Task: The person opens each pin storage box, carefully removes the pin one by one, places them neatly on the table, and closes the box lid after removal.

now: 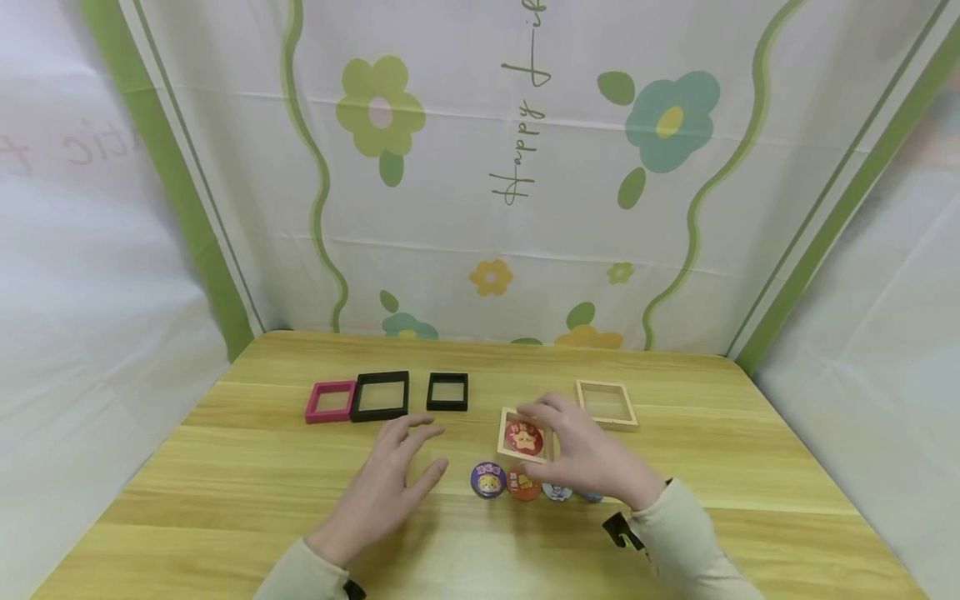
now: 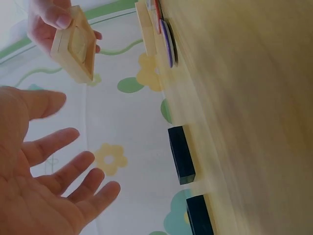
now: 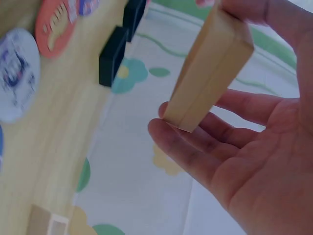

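My right hand holds a square light-wood frame between thumb and fingers, raised above the table. A round red badge with a star figure shows inside it in the head view. From the right wrist, the frame is seen edge-on. My left hand hovers to the left with fingers spread, holding nothing and apart from the frame. Below the held frame lie a purple badge, an orange badge, a white badge and a partly hidden blue badge.
Toward the back of the wooden table lie a pink frame, a larger black frame touching it, and a small black frame. Another light-wood frame lies behind my right hand. A flower-printed curtain hangs behind.
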A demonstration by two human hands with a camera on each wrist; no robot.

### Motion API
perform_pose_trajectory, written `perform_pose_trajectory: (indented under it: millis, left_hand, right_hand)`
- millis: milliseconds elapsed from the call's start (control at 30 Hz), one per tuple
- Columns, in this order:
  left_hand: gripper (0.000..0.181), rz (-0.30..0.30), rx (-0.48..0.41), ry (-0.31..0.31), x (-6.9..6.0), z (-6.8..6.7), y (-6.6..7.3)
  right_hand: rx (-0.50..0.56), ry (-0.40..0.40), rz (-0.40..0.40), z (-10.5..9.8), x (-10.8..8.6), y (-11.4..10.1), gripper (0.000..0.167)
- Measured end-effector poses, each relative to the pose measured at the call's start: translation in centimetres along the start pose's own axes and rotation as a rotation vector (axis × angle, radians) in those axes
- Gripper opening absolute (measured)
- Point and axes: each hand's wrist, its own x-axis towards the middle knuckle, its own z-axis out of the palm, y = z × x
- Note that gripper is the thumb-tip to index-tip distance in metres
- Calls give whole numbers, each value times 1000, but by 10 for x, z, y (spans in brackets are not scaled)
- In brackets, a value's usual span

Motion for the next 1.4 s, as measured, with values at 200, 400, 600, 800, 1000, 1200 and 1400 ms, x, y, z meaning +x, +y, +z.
perform_pose_trajectory:
  millis: [200, 400, 600, 800, 1000, 1200, 1400]
  left_hand:
    - [74, 71, -19, -94, -2, -1, 4]
    - [95, 62, -60, -190, -5, 0, 6]
    - [98, 37, -79, -224, -8, 3, 1]
    - [91, 3, -113, -270, -9, 2, 1]
    - [86, 52, -139, -239, -7, 6, 4]
    - [82, 38, -128, -11, -4, 10, 5]
    - [79, 2, -119, 46, -2, 10, 6]
  right_hand:
    - [-5, -25, -62, 14, -1, -9, 64]
    - [-18, -58, -132, 29, 3, -17, 63]
    - [9, -36, -215, 44, 5, -23, 64]
    - [41, -2, -285, 50, 3, -24, 63]
    - [129, 14, -252, 54, 2, -25, 72]
    - [554, 20, 99, 55, 3, -27, 78]
    - [974, -20, 224, 55, 5, -31, 67]
